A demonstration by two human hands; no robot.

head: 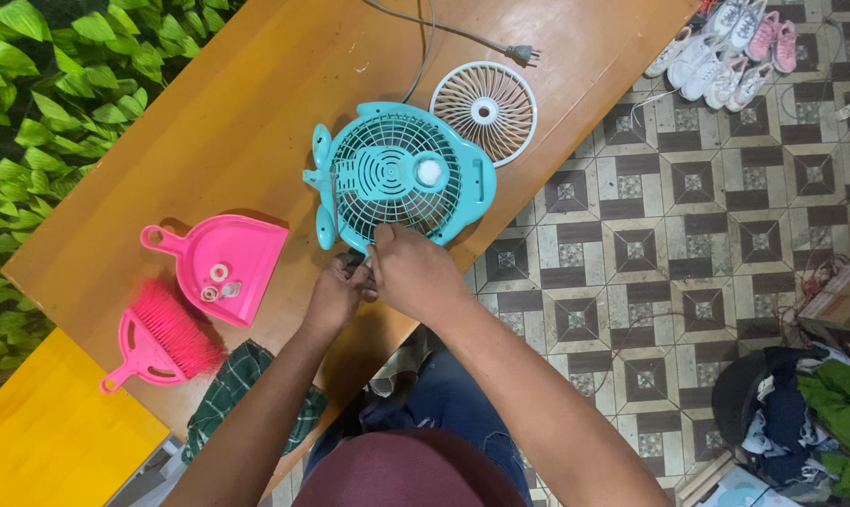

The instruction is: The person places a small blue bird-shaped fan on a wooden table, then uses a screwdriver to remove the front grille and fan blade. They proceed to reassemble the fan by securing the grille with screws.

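The teal fan body (pixel 401 178) is lying flat on the wooden counter (pixel 228 122), its wire grille facing up, close to the counter's near edge and just in front of the person. It is looking like a light, hollow plastic shell: stiff at the thick outer frame, but thin and springy across the grille ribs, which would probably bend or snap under a hard squeeze. The solid rim and the stubby side lugs are offering the safest hold; the smooth plastic may be a little slippery.

Both hands are meeting at the fan's lower edge. The right hand (pixel 414 272) is curling over that edge with its fingers closed around something small there, and the left hand (pixel 336 293) is pinching in beside it; what exactly either is gripping is hidden between them, possibly a small tool or fastener.

Just beyond the fan, a white round grille (pixel 484 111) is lying apart, and a grey power cord with plug (pixel 521 53) is trailing away. To the left, a pink dustpan (pixel 223 266) is holding a few small round parts, with a pink hand brush (pixel 162 338) beside it.
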